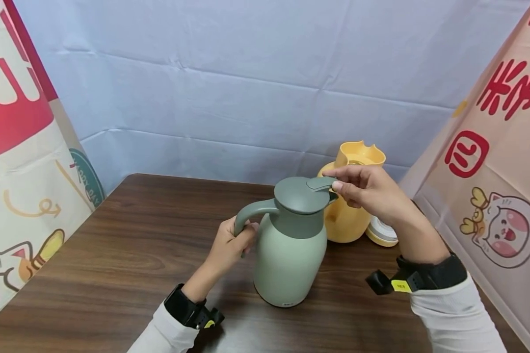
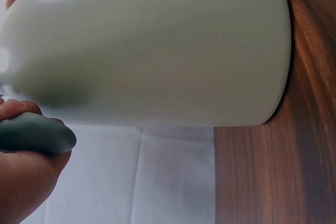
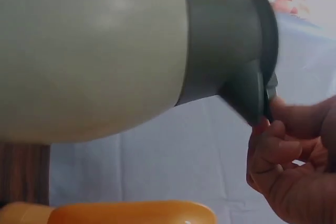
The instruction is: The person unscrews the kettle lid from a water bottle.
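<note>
The green jug [image 1: 290, 250] is standing upright on the wooden table [image 1: 128, 245], near its middle, and both hands are working on it. Its pale body is filling most of the left wrist view [image 2: 152, 45] and the right wrist view [image 3: 89, 51]. The left hand [image 1: 229, 245] is curling its fingers round the dark green handle [image 1: 252, 212] at the jug's left side, which looks like a bracing hold that is keeping the jug from turning or sliding. The right hand [image 1: 367, 191] is reaching in from the right, and its fingertips [image 3: 270, 124] are pinching the small tab [image 1: 320, 183] at the front edge of the dark lid [image 1: 298, 195], just over the spout; it seems to be steadying or working the lid there.

Just behind the green jug, a yellow jug [image 1: 351, 196] is standing with its top open, and a white and yellow lid [image 1: 382, 233] is lying beside its base on the right.

The table is dark brown with a clear grain. A creased pale blue cloth [image 1: 247, 88] is hanging behind it, and 2 printed banners with cartoon cats, 1 on the left [image 1: 22, 162] and 1 on the right [image 1: 499, 166], are closing in the sides.
</note>
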Tool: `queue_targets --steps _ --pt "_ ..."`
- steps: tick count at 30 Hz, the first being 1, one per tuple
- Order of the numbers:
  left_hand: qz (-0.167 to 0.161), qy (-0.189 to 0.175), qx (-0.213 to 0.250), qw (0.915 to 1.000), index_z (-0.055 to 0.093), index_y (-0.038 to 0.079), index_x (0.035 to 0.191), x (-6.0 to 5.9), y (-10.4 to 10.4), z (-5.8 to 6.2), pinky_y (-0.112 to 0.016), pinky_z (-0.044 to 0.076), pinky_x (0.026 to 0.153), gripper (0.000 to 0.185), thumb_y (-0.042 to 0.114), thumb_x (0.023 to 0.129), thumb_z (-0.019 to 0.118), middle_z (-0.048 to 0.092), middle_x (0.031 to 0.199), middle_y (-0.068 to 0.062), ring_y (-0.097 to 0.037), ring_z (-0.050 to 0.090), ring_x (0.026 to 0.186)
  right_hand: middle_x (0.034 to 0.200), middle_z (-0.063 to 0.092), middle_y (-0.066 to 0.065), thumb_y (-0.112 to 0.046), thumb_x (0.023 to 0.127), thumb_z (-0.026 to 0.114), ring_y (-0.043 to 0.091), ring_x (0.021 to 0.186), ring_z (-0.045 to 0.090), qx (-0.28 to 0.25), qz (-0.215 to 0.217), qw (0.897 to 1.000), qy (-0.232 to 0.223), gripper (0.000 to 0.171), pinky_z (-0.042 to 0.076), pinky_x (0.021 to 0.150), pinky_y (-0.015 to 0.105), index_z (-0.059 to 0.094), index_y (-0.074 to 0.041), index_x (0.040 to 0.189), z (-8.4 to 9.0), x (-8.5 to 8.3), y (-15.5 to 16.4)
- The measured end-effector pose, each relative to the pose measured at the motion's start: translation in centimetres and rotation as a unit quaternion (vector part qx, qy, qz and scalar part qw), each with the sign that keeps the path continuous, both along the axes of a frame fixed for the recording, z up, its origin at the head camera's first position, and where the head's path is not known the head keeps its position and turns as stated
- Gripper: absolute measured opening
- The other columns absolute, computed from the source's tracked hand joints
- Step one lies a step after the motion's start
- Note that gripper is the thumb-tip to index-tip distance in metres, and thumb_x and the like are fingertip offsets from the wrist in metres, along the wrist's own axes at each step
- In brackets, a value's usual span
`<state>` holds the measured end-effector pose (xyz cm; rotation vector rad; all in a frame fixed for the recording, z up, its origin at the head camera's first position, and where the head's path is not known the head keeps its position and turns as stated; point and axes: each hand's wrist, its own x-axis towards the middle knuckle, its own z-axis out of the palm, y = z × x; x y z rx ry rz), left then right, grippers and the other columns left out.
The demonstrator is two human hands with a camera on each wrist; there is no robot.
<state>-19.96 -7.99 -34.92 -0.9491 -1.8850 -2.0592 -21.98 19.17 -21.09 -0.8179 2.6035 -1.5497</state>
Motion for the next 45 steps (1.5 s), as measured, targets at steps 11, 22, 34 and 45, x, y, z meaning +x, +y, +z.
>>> queue_targets --steps 11,22,34,45 --pt "-0.013 0.002 -0.005 0.9999 0.039 0.005 0.064 0.0 0.1 0.0 -0.029 0.028 0.044 0.033 0.002 0.097 0.043 0.035 0.05 -0.012 -0.018 0.032 0.044 0.112 0.06 0.012 0.0 0.093 0.049 0.014 0.052 0.036 0.135 -0.022 0.99 0.034 0.031 0.034 0.05 0.024 0.06 -0.002 0.122 1.6 -2.2 -2.9" --pt "-0.008 0.002 -0.006 0.9999 0.038 0.006 0.062 0.1 -0.2 0.1 -0.028 0.028 0.045 0.035 -0.002 0.095 0.042 0.034 0.049 -0.015 -0.017 0.031 0.044 0.096 0.067 0.013 -0.016 0.091 0.055 0.016 0.052 0.046 0.192 -0.053 0.979 0.046 0.027 0.028 0.046 0.025 0.066 0.001 0.075 3.5 -1.8 -5.7" --pt "-0.019 0.028 0.006 0.9994 0.038 0.008 0.064 -0.1 -0.3 -0.2 -0.033 0.029 0.043 0.034 0.001 0.097 0.042 0.035 0.049 -0.01 -0.022 0.031 0.042 0.127 0.052 0.016 -0.056 0.072 0.07 0.031 0.117 0.046 0.393 -0.008 0.916 0.083 0.089 0.042 0.085 0.042 0.044 0.0 0.136 4.3 -0.1 -8.4" --pt "-0.035 0.023 -0.009 0.9991 0.038 0.005 0.064 0.4 -0.3 0.8 -0.035 0.029 0.042 0.033 -0.005 0.096 0.04 0.034 0.049 -0.015 -0.022 0.031 0.042 0.126 0.051 0.005 -0.033 0.075 0.073 0.024 0.11 0.047 0.336 0.163 0.917 0.141 0.047 0.04 0.077 0.036 0.063 -0.016 0.117 4.1 -1.0 -6.8"
